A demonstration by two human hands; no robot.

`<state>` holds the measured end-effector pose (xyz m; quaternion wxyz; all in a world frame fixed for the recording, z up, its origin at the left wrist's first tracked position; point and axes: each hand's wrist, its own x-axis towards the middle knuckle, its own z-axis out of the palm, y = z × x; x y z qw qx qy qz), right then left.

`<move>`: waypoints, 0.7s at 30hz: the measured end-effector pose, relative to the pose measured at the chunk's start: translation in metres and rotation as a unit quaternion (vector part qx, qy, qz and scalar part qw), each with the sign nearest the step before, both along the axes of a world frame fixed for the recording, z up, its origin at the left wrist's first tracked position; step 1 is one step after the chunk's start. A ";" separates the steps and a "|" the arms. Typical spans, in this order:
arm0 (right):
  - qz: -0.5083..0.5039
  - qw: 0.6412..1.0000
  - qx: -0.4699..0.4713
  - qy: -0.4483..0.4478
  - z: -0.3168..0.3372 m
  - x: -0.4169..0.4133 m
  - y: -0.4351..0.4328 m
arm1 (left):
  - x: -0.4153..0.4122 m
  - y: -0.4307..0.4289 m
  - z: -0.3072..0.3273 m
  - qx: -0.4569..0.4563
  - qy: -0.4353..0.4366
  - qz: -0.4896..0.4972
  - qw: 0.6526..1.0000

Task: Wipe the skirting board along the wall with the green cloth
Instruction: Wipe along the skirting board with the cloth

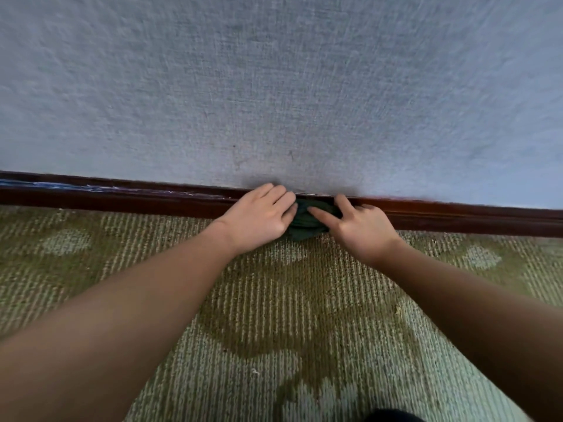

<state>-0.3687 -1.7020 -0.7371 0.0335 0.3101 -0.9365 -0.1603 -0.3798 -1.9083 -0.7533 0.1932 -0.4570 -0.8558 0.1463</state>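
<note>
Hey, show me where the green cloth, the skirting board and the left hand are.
green cloth point(306, 223): head view, middle of the bunched fabric.
skirting board point(122, 198): head view, dark front face, left stretch.
left hand point(259, 220): head view, back of the hand.

2 arms outstretched; left hand point(259, 219) flat; right hand point(364, 231) thumb, forefinger spread.

In front of me rises a pale grey-blue wall point(274, 71) with a coarse woven texture, faintly scuffed low down. Under me lies a ribbed carpet point(289, 315), olive and cream in broad patterns, flecked with crumbs.
</note>
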 end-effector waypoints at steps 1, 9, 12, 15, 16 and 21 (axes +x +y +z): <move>0.007 1.000 -0.014 0.009 0.000 0.001 0.002 | 0.000 0.002 0.000 -0.002 -0.003 0.002 1.000; 0.008 0.999 -0.043 -0.021 -0.005 0.002 -0.001 | 0.000 0.000 0.000 -0.017 -0.001 0.028 0.999; 0.015 0.999 -0.040 -0.017 -0.007 0.001 0.001 | 0.001 -0.001 0.001 -0.024 -0.003 0.035 0.999; 0.001 1.000 -0.011 -0.013 -0.006 0.000 0.000 | 0.001 -0.003 0.004 -0.038 -0.002 0.036 0.999; -0.007 1.000 0.006 -0.029 -0.005 -0.002 0.000 | 0.001 -0.002 0.004 -0.040 0.000 0.035 0.999; -0.026 0.998 0.028 -0.049 -0.002 -0.007 0.007 | 0.001 0.001 0.006 -0.032 0.014 0.031 0.999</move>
